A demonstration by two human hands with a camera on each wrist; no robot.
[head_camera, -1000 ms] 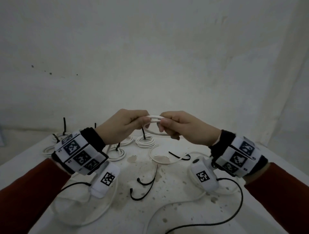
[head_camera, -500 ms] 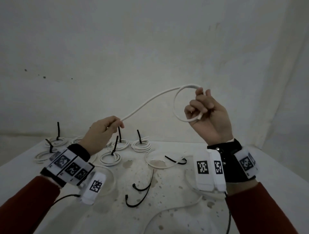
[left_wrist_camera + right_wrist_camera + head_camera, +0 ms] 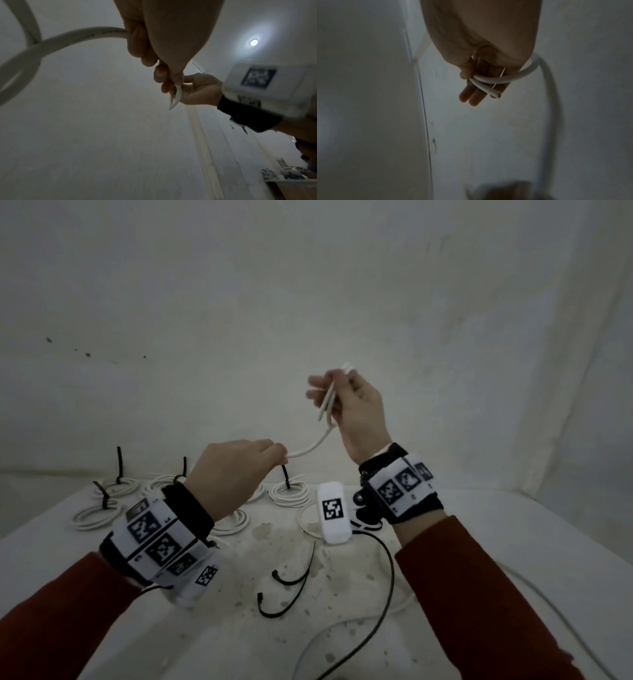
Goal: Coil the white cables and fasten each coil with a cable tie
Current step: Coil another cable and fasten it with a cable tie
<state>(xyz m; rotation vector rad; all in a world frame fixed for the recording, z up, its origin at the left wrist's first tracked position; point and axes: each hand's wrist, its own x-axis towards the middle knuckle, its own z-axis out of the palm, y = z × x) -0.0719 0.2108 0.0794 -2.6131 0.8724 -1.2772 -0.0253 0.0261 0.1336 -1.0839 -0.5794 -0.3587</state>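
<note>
Above the table my right hand (image 3: 346, 402) is raised and holds a small loop of white cable (image 3: 327, 405); in the right wrist view the thumb pins the crossed strands (image 3: 489, 79) against the fingers, with the cut end sticking out. The same cable (image 3: 308, 448) runs down and left to my left hand (image 3: 246, 470), which pinches it between curled fingers; the left wrist view shows that cable (image 3: 85, 35) entering the fist. Two loose black cable ties (image 3: 294, 577) lie on the table (image 3: 239, 628) below the hands.
Several white coils fastened with black ties (image 3: 289, 493) lie along the back of the stained table, more at the far left (image 3: 99, 513). An unfastened white loop (image 3: 308, 525) sits behind my right wrist. Loose white cable (image 3: 404, 601) and a black sensor lead (image 3: 383, 594) cross the near side.
The hands were together on a small loop, then pulled apart. Now the right hand has turned, the loop has tightened, and the left hand has moved closer along a shorter span.
</note>
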